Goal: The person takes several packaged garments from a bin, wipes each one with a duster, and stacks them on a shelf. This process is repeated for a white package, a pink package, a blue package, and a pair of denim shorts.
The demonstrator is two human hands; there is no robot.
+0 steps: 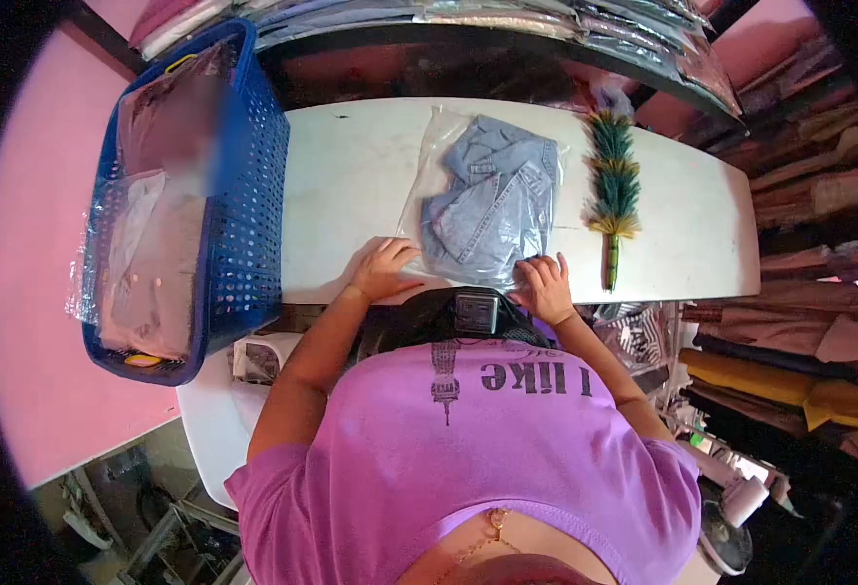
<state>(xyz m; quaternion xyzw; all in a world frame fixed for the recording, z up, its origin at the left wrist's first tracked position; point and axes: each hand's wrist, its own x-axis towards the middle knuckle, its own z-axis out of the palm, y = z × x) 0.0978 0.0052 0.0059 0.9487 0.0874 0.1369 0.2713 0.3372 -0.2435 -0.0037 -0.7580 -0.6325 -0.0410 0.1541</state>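
A clear plastic bag point(413, 210) lies flat on the white table, with a folded light-blue denim garment point(492, 200) inside it. My left hand point(387, 268) rests at the bag's lower left corner, thumb and fingers apart. At the lower right corner, my right hand point(544, 285) has its fingers bent over the plastic edge, gripping it. Beyond the bag to the right lies a green and yellow tinsel-like duster point(612, 185) with a dark green handle.
A blue perforated basket point(271, 166) holding bagged clothes point(151, 283) stands on the left. Stacked plastic-wrapped garments point(507, 27) fill the shelf point(448, 39) behind the white table point(351, 156). Folded fabrics point(790, 312) are piled at the right.
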